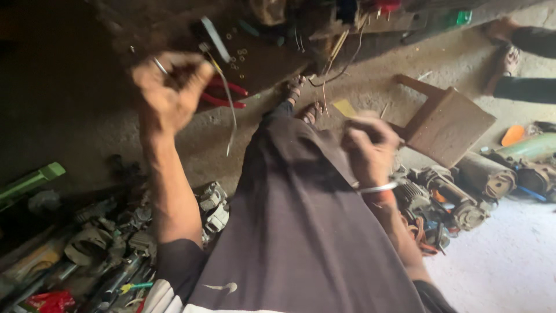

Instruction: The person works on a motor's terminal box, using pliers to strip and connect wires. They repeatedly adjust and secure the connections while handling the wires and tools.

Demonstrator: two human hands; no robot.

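**Hands raised over a cluttered workshop floor**

Right hand [370,148], at 3 o'clock, looks clenched; contents blurred. Left hand [171,87], at 11 o'clock, grasps a thin wire [230,110] dangling down. Beyond it lie red-handled pliers [226,93]; a wooden stool [446,122] at 2 o'clock.

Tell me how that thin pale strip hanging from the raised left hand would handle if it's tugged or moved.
The thin pale strip probably flexes: it hangs from the left hand in a long bowed curve. It looks light for its length, being very narrow. Its free lower end would likely swing, since nothing visibly touches it.
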